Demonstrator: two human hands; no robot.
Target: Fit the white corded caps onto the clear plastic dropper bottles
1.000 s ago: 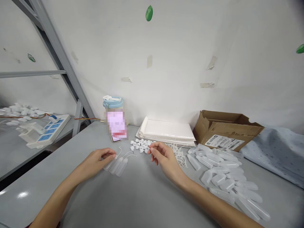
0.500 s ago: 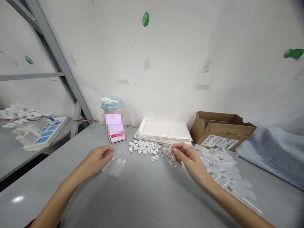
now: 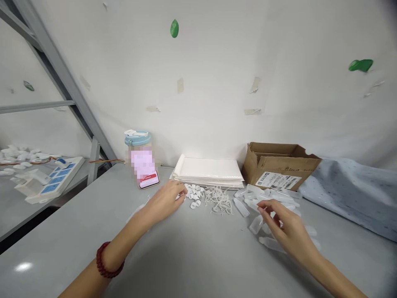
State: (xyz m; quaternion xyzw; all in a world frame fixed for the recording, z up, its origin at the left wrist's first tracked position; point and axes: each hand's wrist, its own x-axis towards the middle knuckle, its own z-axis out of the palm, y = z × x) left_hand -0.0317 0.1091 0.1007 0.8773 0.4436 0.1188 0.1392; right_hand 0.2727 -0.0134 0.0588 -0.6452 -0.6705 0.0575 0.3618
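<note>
My left hand [image 3: 169,198] reaches over the left edge of a pile of small white caps [image 3: 196,192], fingers curled and apart, with nothing seen between them. Right of the caps lies a heap of thin white loops [image 3: 219,200]. Over the translucent plastic tubes [image 3: 256,224] on the right is my right hand [image 3: 281,219], its thumb and forefinger close together near a tube. Whether they pinch anything is too small to tell. Behind my left forearm, a few tubes with strings [image 3: 135,213] are partly hidden.
A phone [image 3: 149,179] leans on a blue-lidded container [image 3: 138,138] at the back left. White padded envelopes [image 3: 211,169] are stacked against the wall. An open cardboard box [image 3: 279,165] and blue cloth [image 3: 341,194] stand behind the tubes. A power strip [image 3: 57,182] is far left.
My left hand has moved right, from the tubes with strings to the caps. My right hand has moved right, from the loops to the tube pile. The view has shifted slightly.
</note>
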